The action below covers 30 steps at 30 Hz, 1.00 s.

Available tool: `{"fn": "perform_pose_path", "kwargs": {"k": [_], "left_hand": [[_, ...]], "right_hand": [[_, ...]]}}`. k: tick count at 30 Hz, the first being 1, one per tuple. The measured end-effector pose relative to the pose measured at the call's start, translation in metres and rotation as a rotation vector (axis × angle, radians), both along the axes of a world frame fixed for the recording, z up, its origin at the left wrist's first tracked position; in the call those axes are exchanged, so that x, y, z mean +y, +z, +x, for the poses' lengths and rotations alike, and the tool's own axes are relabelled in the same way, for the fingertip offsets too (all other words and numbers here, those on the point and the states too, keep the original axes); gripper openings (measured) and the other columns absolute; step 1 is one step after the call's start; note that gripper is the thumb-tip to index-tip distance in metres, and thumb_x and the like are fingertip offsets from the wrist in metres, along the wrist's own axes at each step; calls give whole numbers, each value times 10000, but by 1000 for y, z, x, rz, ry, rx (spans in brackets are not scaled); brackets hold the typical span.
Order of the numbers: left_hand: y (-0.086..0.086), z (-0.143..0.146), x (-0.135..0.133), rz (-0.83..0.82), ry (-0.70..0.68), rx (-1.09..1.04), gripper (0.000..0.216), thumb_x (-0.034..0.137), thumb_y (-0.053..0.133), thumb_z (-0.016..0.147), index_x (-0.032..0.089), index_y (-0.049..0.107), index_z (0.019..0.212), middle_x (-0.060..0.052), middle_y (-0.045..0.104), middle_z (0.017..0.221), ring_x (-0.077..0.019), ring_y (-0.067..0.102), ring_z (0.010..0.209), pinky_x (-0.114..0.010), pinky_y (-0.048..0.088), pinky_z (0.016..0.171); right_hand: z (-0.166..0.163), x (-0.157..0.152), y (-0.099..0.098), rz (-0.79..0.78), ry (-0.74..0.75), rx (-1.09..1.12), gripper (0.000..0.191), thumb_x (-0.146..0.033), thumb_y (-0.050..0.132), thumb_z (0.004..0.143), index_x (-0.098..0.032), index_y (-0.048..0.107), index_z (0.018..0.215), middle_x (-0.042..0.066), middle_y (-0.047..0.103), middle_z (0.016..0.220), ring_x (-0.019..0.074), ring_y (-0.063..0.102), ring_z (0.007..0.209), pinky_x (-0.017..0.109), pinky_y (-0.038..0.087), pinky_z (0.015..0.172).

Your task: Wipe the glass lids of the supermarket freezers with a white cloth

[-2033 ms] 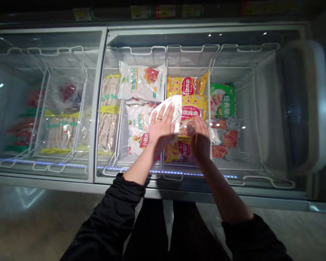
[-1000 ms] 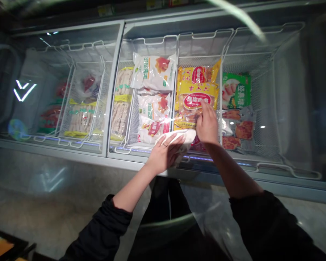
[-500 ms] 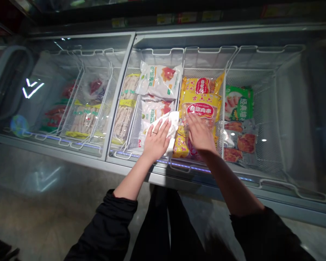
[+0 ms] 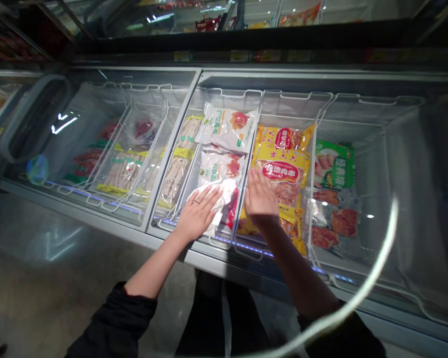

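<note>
My left hand (image 4: pixel 197 213) lies flat, fingers stretched, pressing a white cloth (image 4: pixel 221 198) onto the white frozen-food bags (image 4: pixel 219 166) in a wire basket of the open chest freezer. My right hand (image 4: pixel 260 196) rests flat with fingers together on the yellow packs with red labels (image 4: pixel 283 171) in the neighbouring basket. A ring shows on my left hand. Both forearms are bare, with black sleeves pushed up.
Wire dividers (image 4: pixel 246 164) split the freezer into baskets. Green and clear packs of meat (image 4: pixel 334 191) lie to the right, pale strip packs (image 4: pixel 177 166) to the left. A closed glass lid (image 4: pixel 97 124) covers the left section. The freezer's front rim (image 4: pixel 194 251) runs below my hands.
My left hand has slid the cloth left and down off the yellow packs onto the white bags. My right hand moved slightly up and flattened on the yellow packs. The view tilted up.
</note>
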<state>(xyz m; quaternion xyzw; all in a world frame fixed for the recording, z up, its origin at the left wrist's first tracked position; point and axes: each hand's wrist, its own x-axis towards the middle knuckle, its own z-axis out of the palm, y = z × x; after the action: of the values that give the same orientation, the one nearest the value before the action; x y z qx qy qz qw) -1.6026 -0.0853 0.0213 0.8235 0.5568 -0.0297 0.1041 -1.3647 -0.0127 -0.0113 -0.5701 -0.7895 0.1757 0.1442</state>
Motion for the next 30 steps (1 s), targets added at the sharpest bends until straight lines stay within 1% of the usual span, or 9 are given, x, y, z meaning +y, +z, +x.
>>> {"fn": "perform_pose_path", "kwargs": {"k": [4, 7, 11, 14, 16, 19, 22, 26, 30], "left_hand": [[-9, 16, 53, 25, 205, 9, 629, 326, 340, 1156, 260, 272, 1778, -18, 330, 1812, -228, 283, 1696, -470, 210, 1403], [-11, 40, 86, 13, 232, -2, 646, 339, 322, 1154, 253, 235, 1787, -21, 299, 1822, -238, 264, 1702, -505, 219, 1401], [-5, 52, 89, -28, 6, -26, 639, 349, 336, 1155, 257, 253, 1782, -9, 290, 1825, -240, 248, 1707, -508, 212, 1402], [3, 32, 67, -83, -236, -51, 619, 319, 374, 1153, 253, 307, 1765, 10, 317, 1817, -211, 254, 1704, -463, 194, 1410], [7, 11, 58, -91, -289, -61, 602, 295, 378, 1154, 254, 338, 1754, 17, 333, 1811, -193, 264, 1699, -436, 188, 1412], [6, -19, 71, -74, -215, -53, 585, 284, 359, 1156, 255, 371, 1740, 7, 367, 1797, -193, 309, 1684, -434, 213, 1406], [-1, -32, 113, -43, -43, -38, 584, 301, 346, 1150, 234, 401, 1728, -17, 385, 1789, -222, 332, 1677, -467, 248, 1395], [-11, -17, 179, -11, 141, -37, 609, 318, 331, 1139, 229, 375, 1740, -16, 359, 1799, -229, 303, 1688, -484, 247, 1394], [-16, 17, 209, 2, 195, -32, 632, 313, 319, 1131, 238, 332, 1759, -11, 309, 1818, -241, 264, 1702, -515, 234, 1395]], "right_hand": [[-5, -4, -4, 57, -38, 18, 703, -106, 367, 1062, -74, 290, 1761, 150, 408, 1771, 291, 335, 1675, 522, 305, 1397], [-4, -8, -5, 90, -60, 41, 733, -84, 343, 1051, -66, 222, 1774, 166, 392, 1776, 295, 326, 1678, 528, 334, 1388], [-2, -8, -10, 165, -104, 67, 698, -88, 301, 1063, -15, 248, 1755, 229, 415, 1747, 325, 343, 1667, 568, 398, 1348], [1, -7, -11, 187, -122, 62, 675, -99, 300, 1069, 15, 292, 1734, 260, 458, 1713, 346, 361, 1656, 588, 432, 1320], [4, -6, -9, 166, -111, 57, 694, -102, 322, 1056, -5, 286, 1742, 243, 459, 1719, 343, 376, 1650, 590, 441, 1315], [5, -5, -1, 124, -97, 51, 747, -97, 353, 1026, -42, 240, 1763, 218, 437, 1740, 337, 405, 1637, 592, 465, 1299], [2, 2, 6, 97, -130, 35, 773, -97, 374, 1014, -46, 217, 1769, 222, 425, 1746, 350, 423, 1627, 605, 475, 1286], [-13, 36, 7, 91, -202, 12, 768, -98, 379, 1016, -36, 225, 1766, 212, 415, 1755, 354, 410, 1634, 601, 432, 1319], [-24, 95, 1, 58, -285, -1, 750, -101, 357, 1028, -22, 230, 1762, 196, 412, 1764, 337, 356, 1662, 552, 376, 1364]]}}
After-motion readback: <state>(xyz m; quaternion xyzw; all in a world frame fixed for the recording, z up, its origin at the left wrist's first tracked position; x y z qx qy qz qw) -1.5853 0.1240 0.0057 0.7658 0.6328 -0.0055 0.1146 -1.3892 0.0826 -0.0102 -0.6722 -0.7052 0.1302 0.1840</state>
